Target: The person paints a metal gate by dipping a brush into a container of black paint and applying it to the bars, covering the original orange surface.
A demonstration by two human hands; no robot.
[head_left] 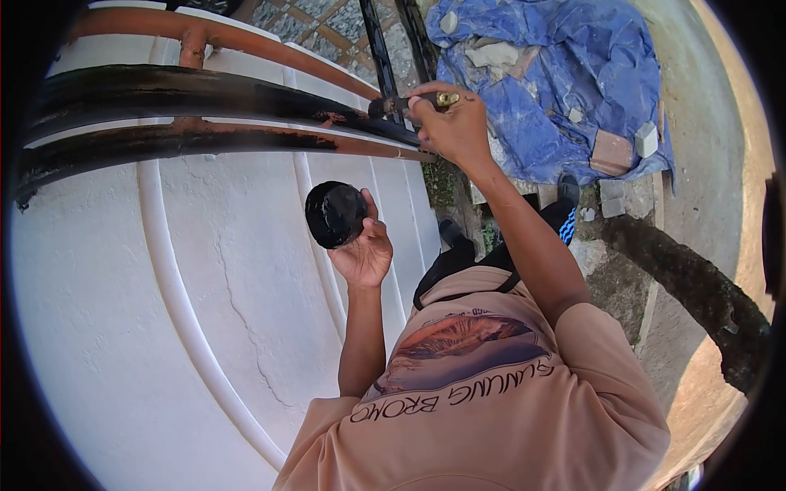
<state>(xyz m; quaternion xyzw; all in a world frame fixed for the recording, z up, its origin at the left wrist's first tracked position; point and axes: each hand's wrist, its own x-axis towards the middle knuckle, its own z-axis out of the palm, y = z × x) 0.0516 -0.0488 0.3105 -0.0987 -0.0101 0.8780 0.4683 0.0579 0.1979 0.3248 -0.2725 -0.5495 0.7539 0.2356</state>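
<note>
My left hand [366,255] holds a small round cup [336,214] of glossy black paint from below, just in front of the white wall. In my right hand [455,123] is a paintbrush [401,105], its dark bristles pointing left and touching or nearly touching the thick metal rail. That rail [205,96] is mostly coated black, with reddish-brown patches near the brush. The lower rail [246,142] is black on the left and reddish-brown toward its right end. Above them runs a reddish-brown upper rail [270,54].
A white wall [196,245] with raised ribs and a crack lies below the rails. A crumpled blue tarp [565,49] bears rubble and a brick piece [611,153]. Dark metal bars [378,41] stand beside it. A dark strip [688,286] crosses the ground at right.
</note>
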